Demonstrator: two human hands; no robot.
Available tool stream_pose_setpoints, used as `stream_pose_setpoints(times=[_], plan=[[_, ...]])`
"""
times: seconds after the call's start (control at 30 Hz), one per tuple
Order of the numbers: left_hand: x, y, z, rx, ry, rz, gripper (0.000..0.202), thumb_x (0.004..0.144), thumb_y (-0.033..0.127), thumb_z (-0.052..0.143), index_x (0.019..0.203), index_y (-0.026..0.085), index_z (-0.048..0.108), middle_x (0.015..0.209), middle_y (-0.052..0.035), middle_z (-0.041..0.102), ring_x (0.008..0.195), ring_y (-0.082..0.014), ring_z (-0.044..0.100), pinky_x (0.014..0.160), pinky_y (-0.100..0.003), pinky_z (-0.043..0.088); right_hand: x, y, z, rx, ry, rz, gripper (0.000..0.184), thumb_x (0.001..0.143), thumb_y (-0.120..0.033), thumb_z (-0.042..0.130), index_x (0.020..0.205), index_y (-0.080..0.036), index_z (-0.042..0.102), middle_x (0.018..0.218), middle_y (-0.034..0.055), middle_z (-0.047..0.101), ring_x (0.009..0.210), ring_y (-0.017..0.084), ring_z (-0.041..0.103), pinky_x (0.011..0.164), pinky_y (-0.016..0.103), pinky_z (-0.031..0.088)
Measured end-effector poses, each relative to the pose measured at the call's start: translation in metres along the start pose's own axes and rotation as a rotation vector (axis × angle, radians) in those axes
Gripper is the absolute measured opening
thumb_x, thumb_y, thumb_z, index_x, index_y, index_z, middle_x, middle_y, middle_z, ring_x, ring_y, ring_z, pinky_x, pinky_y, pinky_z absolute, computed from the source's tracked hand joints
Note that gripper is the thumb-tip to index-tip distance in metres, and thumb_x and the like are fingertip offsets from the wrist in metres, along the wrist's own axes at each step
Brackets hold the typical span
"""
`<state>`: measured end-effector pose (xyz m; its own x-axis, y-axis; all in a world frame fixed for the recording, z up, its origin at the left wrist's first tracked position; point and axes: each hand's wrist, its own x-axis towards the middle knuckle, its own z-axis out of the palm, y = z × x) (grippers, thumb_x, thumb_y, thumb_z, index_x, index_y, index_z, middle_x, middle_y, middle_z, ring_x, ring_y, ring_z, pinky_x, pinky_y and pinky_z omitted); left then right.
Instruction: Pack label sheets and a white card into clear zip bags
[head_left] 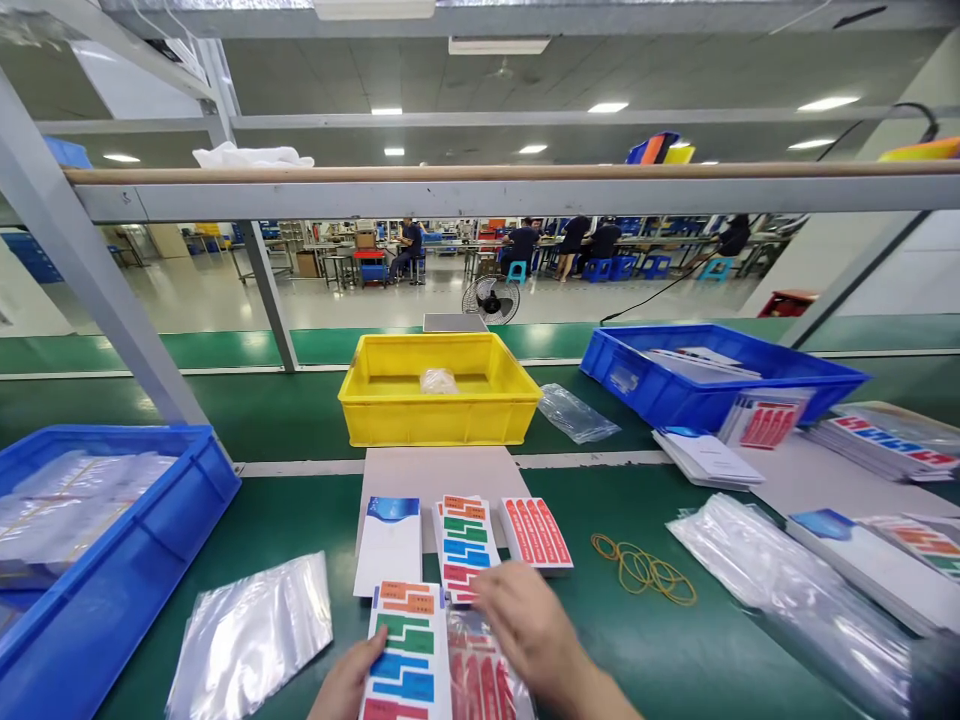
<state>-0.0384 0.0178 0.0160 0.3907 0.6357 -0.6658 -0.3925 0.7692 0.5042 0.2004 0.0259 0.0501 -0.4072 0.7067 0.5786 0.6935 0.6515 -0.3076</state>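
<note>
My left hand (pixel 349 680) grips a sticker sheet (pixel 409 650) with orange, green, blue and red shapes, thumb on its face. The fingers of my right hand (pixel 525 620) are bent together at the lower right corner of a matching sheet on the middle pile (pixel 466 535); the thumb is hidden. Below that hand lies a clear bag with red-printed contents (pixel 484 675), partly covered. To the left of the pile are white booklets with a blue top (pixel 388 555); to its right, red sticker sheets (pixel 536 532). All three piles touch a pale board (pixel 442 470).
A yellow bin (pixel 442 420) stands behind the board. Blue bins flank it, one at left (pixel 150 540) holding packets and one at right (pixel 637 390) with papers. Clear bags (pixel 255 635) lie at left, rubber bands (pixel 645 570) and plastic sleeves (pixel 787 590) at right. A shelf beam (pixel 480 195) crosses overhead.
</note>
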Motion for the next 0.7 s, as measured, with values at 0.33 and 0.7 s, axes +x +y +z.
stream_pose_setpoints(times=[0.33,0.7], plan=[[-0.002,0.001,0.019,-0.018,-0.189,-0.062,0.037,0.072,0.031,0.068,0.097,0.003,0.065,0.088,-0.0159,0.074,0.080,-0.0276,0.070,0.078,-0.032,0.049,-0.026,0.093,-0.038,-0.347,-0.312,0.296,0.028,0.074,-0.010,0.055,0.100,-0.018,0.062,0.102,0.0100,0.064,0.094,0.025,0.057,0.083,0.042,0.042],[0.006,-0.005,0.038,0.068,-0.074,-0.004,0.041,0.056,0.037,0.080,0.079,0.005,0.068,0.077,-0.0153,0.075,0.077,-0.0299,0.070,0.079,-0.037,0.050,-0.025,0.105,-0.044,-0.296,-0.295,0.188,0.029,0.080,-0.011,0.042,0.093,-0.020,0.066,0.091,0.0069,0.067,0.083,0.020,0.060,0.077,0.035,0.046]])
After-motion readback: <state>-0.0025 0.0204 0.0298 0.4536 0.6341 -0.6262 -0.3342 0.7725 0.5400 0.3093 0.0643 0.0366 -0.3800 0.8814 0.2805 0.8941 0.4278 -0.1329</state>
